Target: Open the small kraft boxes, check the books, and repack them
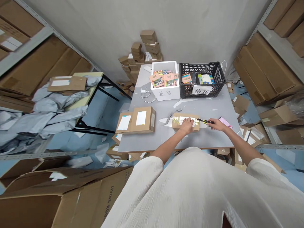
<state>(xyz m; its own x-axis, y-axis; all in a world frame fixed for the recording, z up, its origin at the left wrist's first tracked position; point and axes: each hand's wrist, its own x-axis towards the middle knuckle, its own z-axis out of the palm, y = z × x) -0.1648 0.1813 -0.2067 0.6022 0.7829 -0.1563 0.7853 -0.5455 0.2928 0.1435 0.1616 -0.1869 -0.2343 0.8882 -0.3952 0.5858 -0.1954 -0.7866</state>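
Note:
A cardboard box (pixel 176 125) with shiny yellowish tape and a white label lies on the grey table in front of me. My left hand (pixel 187 125) presses down on its top and holds it, fingers bent over the label. From the right, my right hand (pixel 216 124) grips a black and yellow utility knife (pixel 206 121). The knife's front end points left and reaches the box's right end; whether the blade touches the tape I cannot tell. Just beyond my right hand lies a phone (pixel 225 122) with a lit pinkish screen.
Two labelled cardboard boxes (pixel 144 119) sit at the table's left. Behind stand a white foam bin (pixel 165 93) and a black plastic crate (pixel 201 91), both holding booklets. Grey mailing bags (pixel 47 122) fill a side table at left. A large open carton (pixel 83 202) is at lower left.

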